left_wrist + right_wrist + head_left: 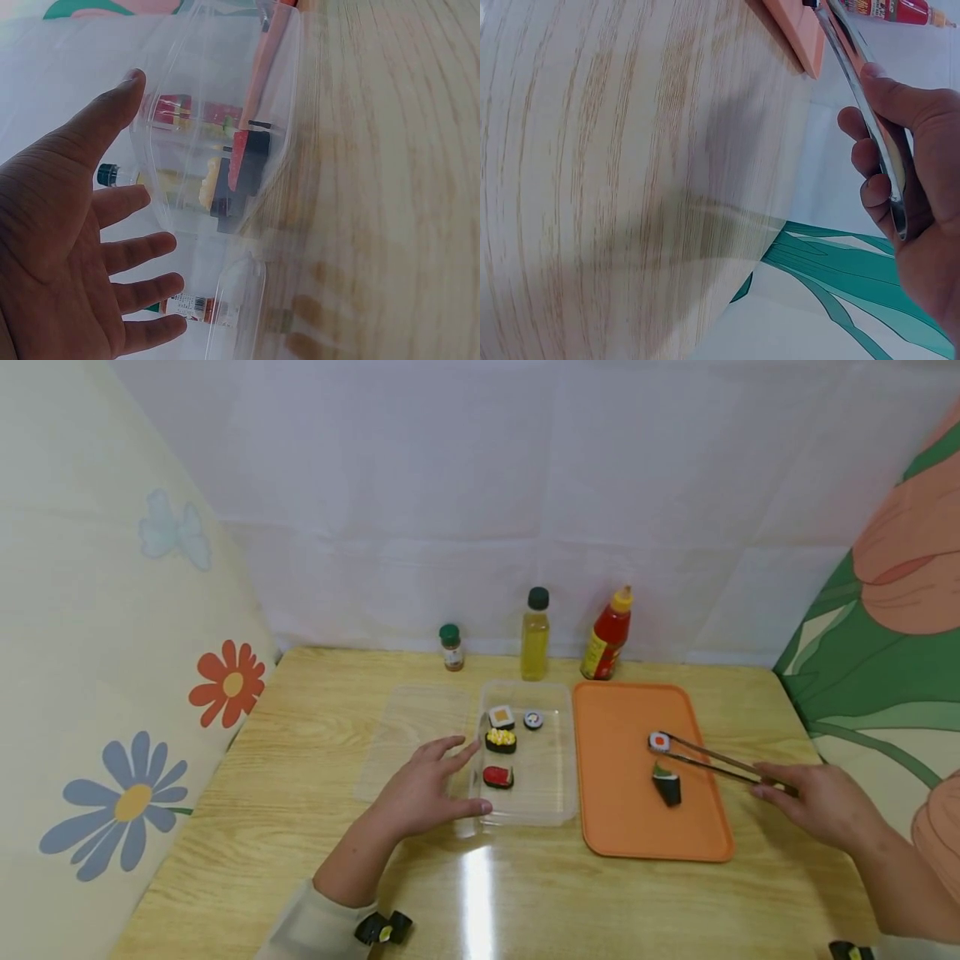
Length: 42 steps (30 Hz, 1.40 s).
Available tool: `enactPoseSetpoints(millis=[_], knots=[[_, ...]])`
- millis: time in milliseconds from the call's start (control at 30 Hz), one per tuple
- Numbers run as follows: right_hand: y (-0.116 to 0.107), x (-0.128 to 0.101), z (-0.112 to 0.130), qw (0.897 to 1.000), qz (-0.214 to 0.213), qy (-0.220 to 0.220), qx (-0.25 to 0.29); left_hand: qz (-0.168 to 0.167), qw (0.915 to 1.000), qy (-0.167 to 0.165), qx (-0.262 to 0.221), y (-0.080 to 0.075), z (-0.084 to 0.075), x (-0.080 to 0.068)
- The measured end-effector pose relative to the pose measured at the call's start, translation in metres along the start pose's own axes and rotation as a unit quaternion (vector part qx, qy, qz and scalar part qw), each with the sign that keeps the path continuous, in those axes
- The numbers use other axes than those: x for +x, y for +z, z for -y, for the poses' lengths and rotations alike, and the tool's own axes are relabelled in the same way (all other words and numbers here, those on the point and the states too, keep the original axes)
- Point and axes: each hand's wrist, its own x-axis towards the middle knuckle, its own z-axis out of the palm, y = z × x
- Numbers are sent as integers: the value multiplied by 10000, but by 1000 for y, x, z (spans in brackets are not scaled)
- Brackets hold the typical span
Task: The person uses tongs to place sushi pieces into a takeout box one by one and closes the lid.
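My right hand [825, 802] holds a pair of metal tongs [870, 116]. Their tips stand at either side of a small sushi roll with an orange centre [659, 742], over the orange tray [622, 835]; whether the roll is lifted I cannot tell. Just below it on the tray lies a dark cone-shaped hand roll [667, 787]. With fingers spread, my left hand [423, 789] is at the left side of a clear plastic container [540, 793]. Inside are a red-topped sushi [497, 777], a yellow-topped sushi [501, 741], a square-centred roll [501, 717] and a small round roll [533, 720].
A clear lid [397, 718] lies left of the container. Along the back stand a green-capped spice jar [452, 652], an oil bottle [535, 639] and a red sauce bottle [607, 639]. Printed cloths hang at both sides of the wooden table [300, 760].
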Motion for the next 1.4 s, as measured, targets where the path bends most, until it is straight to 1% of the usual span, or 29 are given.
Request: enactPoseSetpoints(millis=[233, 467, 700, 967, 1200, 1400], knots=[[2, 0, -2, 9996, -236, -148, -45, 47, 10000, -55, 3, 1, 0, 0], [0, 1, 1, 9994, -288, -183, 21, 53, 10000, -62, -8, 0, -1, 0], [-4, 5, 1, 9976, -499, -479, -37, 17, 10000, -2, -36, -2, -3, 0], [-9, 10, 7, 9970, -567, -518, 8, 41, 10000, -27, -15, -3, -4, 0], [-14, 15, 15, 9977, -480, -456, 118, 19, 10000, -22, -12, -3, -3, 0], [-15, 21, 19, 9962, -571, -639, 164, 17, 10000, -28, -13, -2, -3, 0]])
